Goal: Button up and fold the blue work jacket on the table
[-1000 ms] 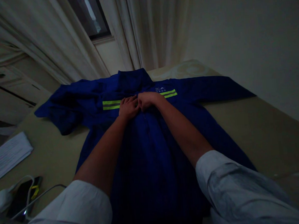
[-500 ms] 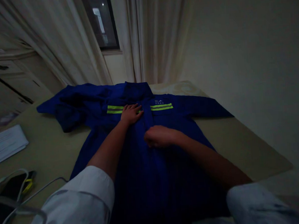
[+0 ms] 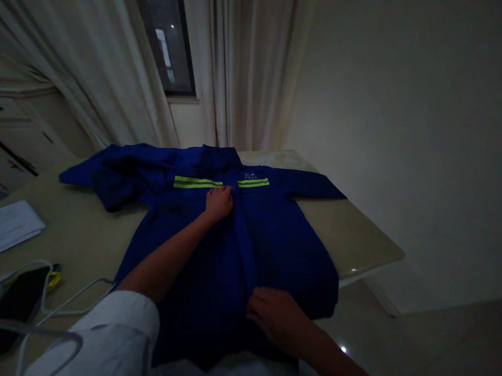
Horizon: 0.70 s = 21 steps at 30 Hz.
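Note:
A blue work jacket with yellow-green reflective stripes lies spread front-up on a beige table. My left hand rests on the chest just below the stripes, beside the front placket, with its fingers curled onto the cloth. My right hand lies near the jacket's bottom hem at the table's near edge, fingers bent and pressed on the front opening. Whether either hand pinches the fabric is hard to see in the dim light.
A stack of white papers lies at the far left. A dark device with white cables sits at the near left. Curtains and a dark window stand behind the table. Bare floor shows at the right.
My right hand slid from the chest down the front of the jacket to the hem. My left hand stayed on the chest. The camera view swung right.

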Motion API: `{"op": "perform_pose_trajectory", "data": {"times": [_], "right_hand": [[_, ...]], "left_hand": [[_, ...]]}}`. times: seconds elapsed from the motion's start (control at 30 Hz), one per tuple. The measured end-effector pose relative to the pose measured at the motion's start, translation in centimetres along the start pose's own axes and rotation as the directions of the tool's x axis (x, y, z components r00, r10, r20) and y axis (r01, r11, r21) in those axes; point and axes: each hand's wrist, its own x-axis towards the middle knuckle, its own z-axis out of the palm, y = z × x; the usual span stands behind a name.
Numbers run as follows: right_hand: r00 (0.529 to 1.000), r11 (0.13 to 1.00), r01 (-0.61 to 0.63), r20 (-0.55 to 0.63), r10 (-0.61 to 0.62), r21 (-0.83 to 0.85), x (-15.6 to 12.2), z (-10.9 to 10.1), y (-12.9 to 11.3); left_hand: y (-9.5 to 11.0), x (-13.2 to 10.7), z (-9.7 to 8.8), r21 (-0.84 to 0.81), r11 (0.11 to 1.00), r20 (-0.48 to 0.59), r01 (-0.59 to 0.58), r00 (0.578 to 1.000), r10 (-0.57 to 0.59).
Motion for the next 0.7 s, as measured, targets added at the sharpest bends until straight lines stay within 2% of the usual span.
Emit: {"op": "perform_pose_trajectory", "data": {"times": [0.1,0.17,0.23,0.3,0.37,0.47,0.53,0.6,0.67,0.7], "right_hand": [[0.999,1.0,0.011,-0.053,-0.012,-0.009,0.0,0.4,-0.1],[0.996,0.998,0.045,-0.08,-0.049,-0.052,-0.1,0.7,-0.3],[0.992,0.99,0.088,-0.077,-0.097,-0.11,-0.7,1.0,-0.8],[0.988,0.978,0.148,-0.028,-0.154,-0.144,-2.0,1.4,-1.5],[0.98,0.969,0.2,0.038,-0.196,-0.147,-3.7,1.9,-2.3],[0.984,0.975,0.177,0.046,-0.172,-0.131,-6.2,2.9,-3.0],[0.993,0.992,0.106,-0.041,-0.109,-0.072,-7.0,3.5,-3.0],[0.985,0.997,0.06,-0.166,-0.05,0.056,-7.2,4.0,-2.8],[0.958,0.978,0.053,-0.286,0.007,0.201,-7.0,4.4,-2.5],[0.941,0.963,0.059,-0.337,0.035,0.263,-6.9,4.6,-2.4]], "left_hand": [[2.9,-6.3,0.5,-0.053,0.998,0.082,0.028,0.996,-0.024],[4.0,-10.2,0.9,-0.052,0.998,0.121,0.019,0.993,-0.013],[4.5,-12.8,1.2,-0.04,0.999,0.143,0.015,0.99,-0.009],[4.6,-14.0,1.3,-0.033,0.999,0.149,0.011,0.989,-0.006],[4.5,-14.1,1.2,-0.034,0.999,0.16,0.017,0.987,-0.011],[4.6,-13.4,0.8,-0.046,0.999,0.175,0.022,0.984,-0.014],[5.0,-13.1,0.0,-0.064,0.997,0.15,0.032,0.989,-0.022],[5.8,-13.9,-1.6,-0.113,0.993,0.056,0.042,0.998,-0.036],[6.9,-16.4,-3.8,-0.246,0.969,-0.064,0.003,0.998,-0.019],[7.5,-18.4,-5.0,-0.34,0.939,-0.106,-0.046,0.994,0.01]]}}
